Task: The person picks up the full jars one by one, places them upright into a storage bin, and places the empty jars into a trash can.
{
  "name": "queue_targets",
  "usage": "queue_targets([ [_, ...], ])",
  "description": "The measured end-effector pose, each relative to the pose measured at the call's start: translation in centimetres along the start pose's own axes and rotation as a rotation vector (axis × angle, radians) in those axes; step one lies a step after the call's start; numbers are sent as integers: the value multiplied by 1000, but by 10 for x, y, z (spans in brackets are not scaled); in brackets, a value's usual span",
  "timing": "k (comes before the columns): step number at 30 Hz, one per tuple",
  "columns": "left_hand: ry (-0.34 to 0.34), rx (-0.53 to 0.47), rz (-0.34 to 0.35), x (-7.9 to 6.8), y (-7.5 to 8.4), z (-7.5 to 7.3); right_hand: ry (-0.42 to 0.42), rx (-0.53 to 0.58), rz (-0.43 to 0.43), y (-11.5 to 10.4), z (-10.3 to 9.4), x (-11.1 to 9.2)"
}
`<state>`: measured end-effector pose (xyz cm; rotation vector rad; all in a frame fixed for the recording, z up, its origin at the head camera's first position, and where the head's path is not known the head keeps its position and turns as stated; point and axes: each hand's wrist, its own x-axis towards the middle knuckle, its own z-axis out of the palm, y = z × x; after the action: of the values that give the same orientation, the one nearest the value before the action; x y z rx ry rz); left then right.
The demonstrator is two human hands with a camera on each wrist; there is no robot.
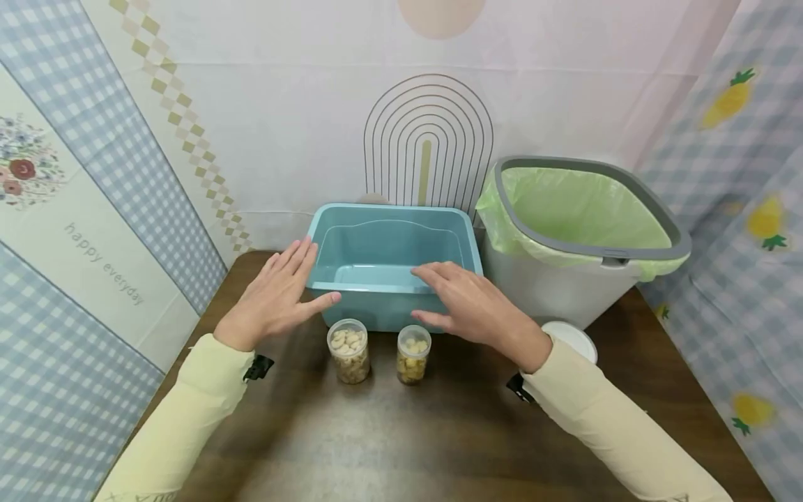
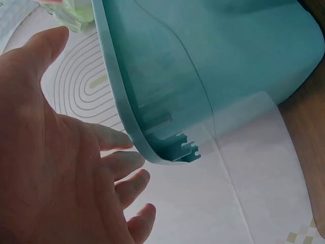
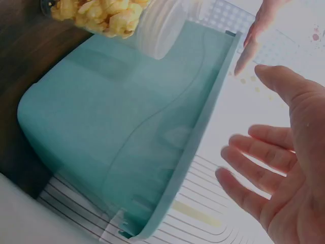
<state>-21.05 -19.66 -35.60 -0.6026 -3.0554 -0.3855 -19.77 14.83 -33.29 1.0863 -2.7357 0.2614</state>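
Note:
A teal plastic bin (image 1: 376, 312) stands at the back of the table against the wall. My left hand (image 1: 272, 293) hovers by its left front corner, fingers spread and nothing held. Above the bin's right front part is my right hand (image 1: 470, 300), also empty with fingers extended. In both wrist views the fingers are loosely straight beside the bin's rim (image 2: 114, 96). In front of the bin stand two clear jars: the left jar (image 1: 349, 359) holds pale pieces like cashews. The smaller right jar (image 1: 410, 366) holds yellow pieces that look like popcorn (image 3: 109, 15).
A grey-rimmed trash can (image 1: 539, 289) with a green liner (image 1: 577, 202) stands right of the bin. A white round object (image 1: 571, 339) lies partly behind my right forearm. Patterned cloth (image 1: 282, 125) covers the walls around the dark wooden table (image 1: 376, 439).

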Motion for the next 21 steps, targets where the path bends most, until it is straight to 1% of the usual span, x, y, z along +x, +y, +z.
queue_targets([
  [6,-7,-18,-8,4,-5,0,-50,41,-42,-10,-5,-1],
  [10,-14,-34,-14,4,-8,2,-114,52,-50,-15,-3,-3],
  [16,-13,-48,-20,4,-11,6,-239,75,-16,-17,5,-3],
  [18,-14,-49,-20,4,-12,8,-256,77,-14,-16,10,-3],
  [21,-14,-52,-19,4,-12,9,-258,80,-22,-15,17,-3],
])
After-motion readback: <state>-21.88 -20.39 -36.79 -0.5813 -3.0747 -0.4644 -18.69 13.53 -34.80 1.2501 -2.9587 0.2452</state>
